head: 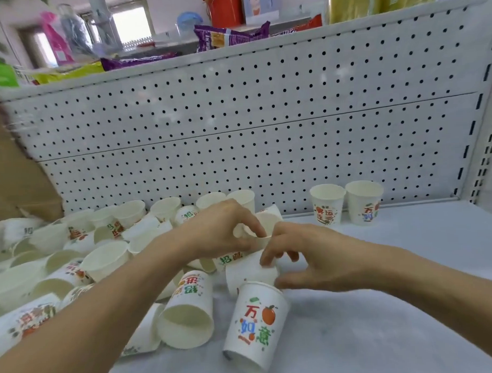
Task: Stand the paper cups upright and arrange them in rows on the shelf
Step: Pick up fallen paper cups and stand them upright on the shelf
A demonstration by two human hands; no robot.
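Note:
Several white paper cups with coloured print lie in a jumbled heap [82, 248] across the left half of the white shelf [395, 264]. Two cups stand upright side by side at the back right, one [327, 204] left of the other [364, 201]. My left hand [221, 232] grips the rim of a cup [249, 236] in the middle of the shelf. My right hand [311, 256] pinches another cup [250, 272] just below it. A printed cup [256, 328] lies tilted near the front, beside a cup on its side with its mouth facing me [188, 316].
A white pegboard back panel [251, 124] rises behind the shelf, with a slotted upright [488, 138] at the right. A brown cardboard box [13, 172] stands at the left. Snack bags [228, 36] and other goods sit on the shelf above.

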